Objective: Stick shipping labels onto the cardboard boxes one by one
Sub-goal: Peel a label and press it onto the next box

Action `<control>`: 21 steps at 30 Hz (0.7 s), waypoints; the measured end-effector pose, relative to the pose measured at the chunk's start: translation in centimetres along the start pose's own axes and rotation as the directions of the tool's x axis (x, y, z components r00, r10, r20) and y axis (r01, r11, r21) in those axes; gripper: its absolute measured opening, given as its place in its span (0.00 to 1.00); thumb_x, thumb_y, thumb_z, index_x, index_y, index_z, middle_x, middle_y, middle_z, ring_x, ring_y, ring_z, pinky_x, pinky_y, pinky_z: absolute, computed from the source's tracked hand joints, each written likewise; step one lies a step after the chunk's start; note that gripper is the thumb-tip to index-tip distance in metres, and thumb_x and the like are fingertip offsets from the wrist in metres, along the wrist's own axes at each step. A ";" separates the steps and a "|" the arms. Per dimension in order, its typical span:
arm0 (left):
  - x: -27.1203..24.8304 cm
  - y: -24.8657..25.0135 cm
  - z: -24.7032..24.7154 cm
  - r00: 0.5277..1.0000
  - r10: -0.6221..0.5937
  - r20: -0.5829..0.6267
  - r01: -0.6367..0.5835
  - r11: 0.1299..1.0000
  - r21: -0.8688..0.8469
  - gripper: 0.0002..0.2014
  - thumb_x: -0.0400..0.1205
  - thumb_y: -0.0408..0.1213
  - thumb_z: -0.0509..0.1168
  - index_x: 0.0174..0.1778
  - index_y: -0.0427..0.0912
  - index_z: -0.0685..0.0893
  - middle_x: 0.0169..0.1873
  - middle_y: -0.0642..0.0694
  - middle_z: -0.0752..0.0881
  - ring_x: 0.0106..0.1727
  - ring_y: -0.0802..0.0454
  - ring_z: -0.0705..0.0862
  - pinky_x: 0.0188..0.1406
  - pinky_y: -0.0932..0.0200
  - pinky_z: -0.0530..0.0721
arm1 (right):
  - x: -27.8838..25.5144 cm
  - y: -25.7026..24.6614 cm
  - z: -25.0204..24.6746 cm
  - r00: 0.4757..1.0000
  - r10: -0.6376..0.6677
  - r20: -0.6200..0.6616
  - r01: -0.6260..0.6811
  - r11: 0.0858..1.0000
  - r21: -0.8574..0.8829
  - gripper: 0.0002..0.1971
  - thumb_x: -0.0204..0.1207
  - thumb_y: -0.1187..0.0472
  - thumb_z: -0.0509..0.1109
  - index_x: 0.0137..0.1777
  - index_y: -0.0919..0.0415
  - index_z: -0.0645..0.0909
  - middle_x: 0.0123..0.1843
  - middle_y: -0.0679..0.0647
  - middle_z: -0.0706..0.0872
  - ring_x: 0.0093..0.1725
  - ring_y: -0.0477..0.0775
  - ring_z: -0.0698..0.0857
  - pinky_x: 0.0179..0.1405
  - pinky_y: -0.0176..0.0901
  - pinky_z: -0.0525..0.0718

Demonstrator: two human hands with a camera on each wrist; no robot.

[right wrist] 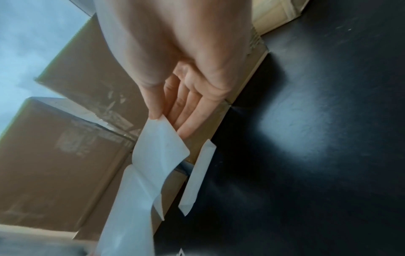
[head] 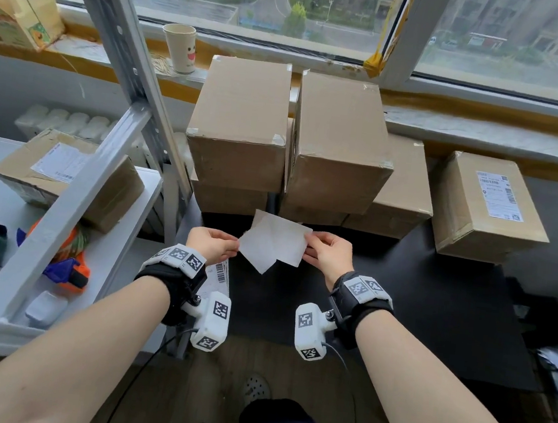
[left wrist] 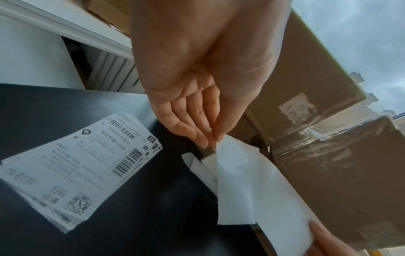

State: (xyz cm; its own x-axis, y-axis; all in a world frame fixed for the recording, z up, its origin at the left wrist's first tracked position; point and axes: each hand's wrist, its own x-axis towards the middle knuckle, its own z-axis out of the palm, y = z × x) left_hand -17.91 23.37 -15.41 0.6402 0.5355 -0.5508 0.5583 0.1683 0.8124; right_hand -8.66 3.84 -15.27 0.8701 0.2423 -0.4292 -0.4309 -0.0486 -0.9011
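Observation:
Both hands hold one white shipping label point(head: 276, 242) above the black table, blank side up, its sheets partly peeled apart. My left hand point(head: 214, 244) pinches the left edge of the label point(left wrist: 245, 181). My right hand point(head: 326, 252) pinches the right edge of the label point(right wrist: 157, 152). A stack of printed labels point(left wrist: 72, 166) lies on the table under my left wrist. Two plain cardboard boxes point(head: 242, 121) point(head: 340, 142) stand stacked just behind the hands. Further right sits a box with a label on top point(head: 485, 205).
A grey metal shelf point(head: 76, 190) on the left holds another labelled box point(head: 68, 175) and a tape dispenser point(head: 68, 268). A paper cup point(head: 181, 47) stands on the windowsill. The black table point(head: 432, 313) lies bare to the right of my hands.

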 end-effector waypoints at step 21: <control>5.4 -4.4 -0.9 0.976 -0.183 -0.118 0.194 0.976 0.096 0.04 0.72 0.22 0.71 0.34 0.33 0.86 0.24 0.41 0.85 0.24 0.49 0.85 0.28 0.64 0.85 | 3.9 -0.4 -6.3 0.929 -0.157 -0.335 0.045 0.947 -0.318 0.08 0.76 0.61 0.71 0.36 0.52 0.83 0.43 0.63 0.89 0.44 0.65 0.89 0.42 0.56 0.90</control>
State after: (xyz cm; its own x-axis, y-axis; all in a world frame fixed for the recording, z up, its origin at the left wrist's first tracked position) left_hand -17.33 26.25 -21.76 0.4604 0.5899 -0.6633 0.7199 0.1891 0.6679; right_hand -3.65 -1.27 -16.99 0.9562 -0.0919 -0.2779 -0.2924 -0.3435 -0.8925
